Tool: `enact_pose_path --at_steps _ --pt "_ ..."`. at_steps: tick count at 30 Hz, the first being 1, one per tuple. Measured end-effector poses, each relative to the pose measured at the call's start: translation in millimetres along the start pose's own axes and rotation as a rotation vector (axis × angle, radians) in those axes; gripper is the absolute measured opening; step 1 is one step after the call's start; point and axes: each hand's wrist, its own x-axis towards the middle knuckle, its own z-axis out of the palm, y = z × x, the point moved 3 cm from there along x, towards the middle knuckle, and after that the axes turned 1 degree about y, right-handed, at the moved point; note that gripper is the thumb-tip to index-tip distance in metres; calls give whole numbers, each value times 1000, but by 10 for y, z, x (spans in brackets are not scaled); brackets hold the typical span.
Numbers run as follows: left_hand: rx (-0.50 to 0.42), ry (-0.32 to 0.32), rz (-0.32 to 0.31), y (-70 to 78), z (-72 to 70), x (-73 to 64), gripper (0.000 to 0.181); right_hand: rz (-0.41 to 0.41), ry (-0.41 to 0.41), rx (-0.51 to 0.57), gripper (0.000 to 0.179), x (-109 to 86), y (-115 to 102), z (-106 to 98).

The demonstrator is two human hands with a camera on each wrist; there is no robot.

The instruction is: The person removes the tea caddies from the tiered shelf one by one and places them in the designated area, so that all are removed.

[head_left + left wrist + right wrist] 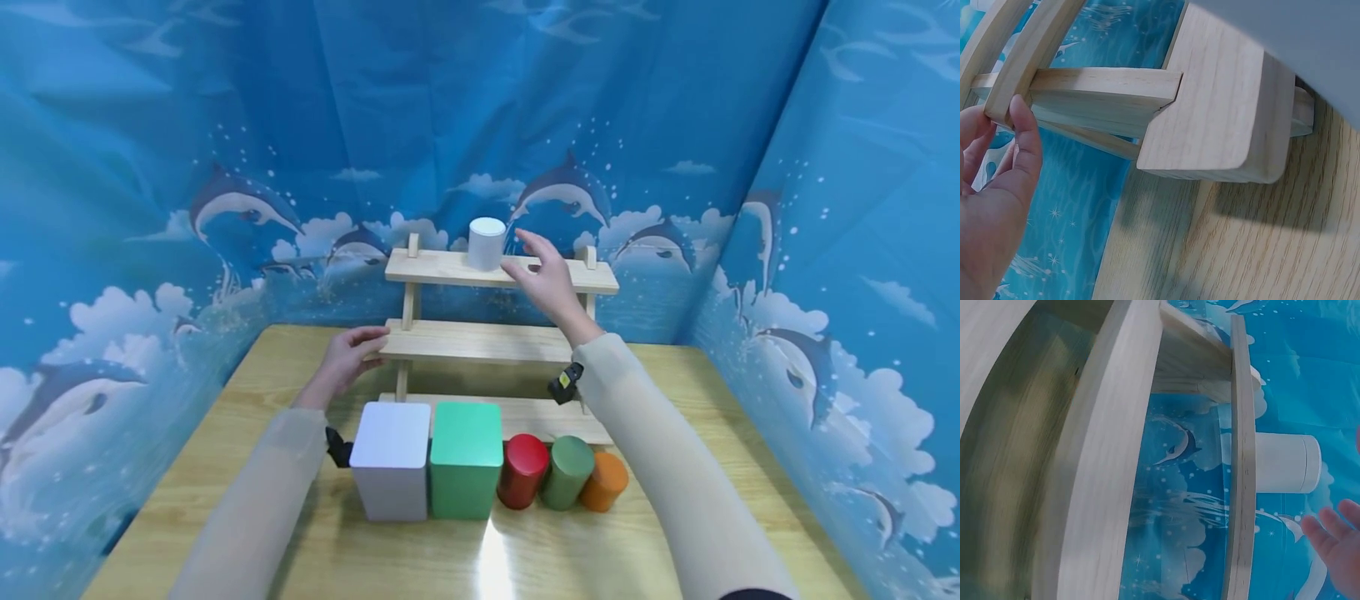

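A white cylinder (486, 245) stands upright on the top board (435, 265) of a three-step wooden shelf. Just right of the cylinder is my right hand (547, 279), its thumb and fingers spread and holding nothing. In the right wrist view a gap shows between the cylinder (1286, 464) and the fingertips (1319, 534). My left hand (351, 360) is at the left end of the middle board (480, 340). The left wrist view shows that hand (997, 187) pinching the end of the board (1013, 94) between thumb and fingers.
In front of the shelf stand a white box (392, 462), a green box (466, 462), a red cylinder (522, 471), a green cylinder (567, 473) and an orange cylinder (603, 482). The wooden table (405, 558) is enclosed by a blue dolphin-print curtain (420, 108).
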Motion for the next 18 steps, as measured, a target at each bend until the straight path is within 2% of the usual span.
enact_pose_path --at_steps 7,18 --pt "18 -5 -2 4 -6 -13 45 72 3 21 55 96 34 110" --pt "-9 -9 -7 -6 14 -5 45 98 53 3 54 208 53 264"
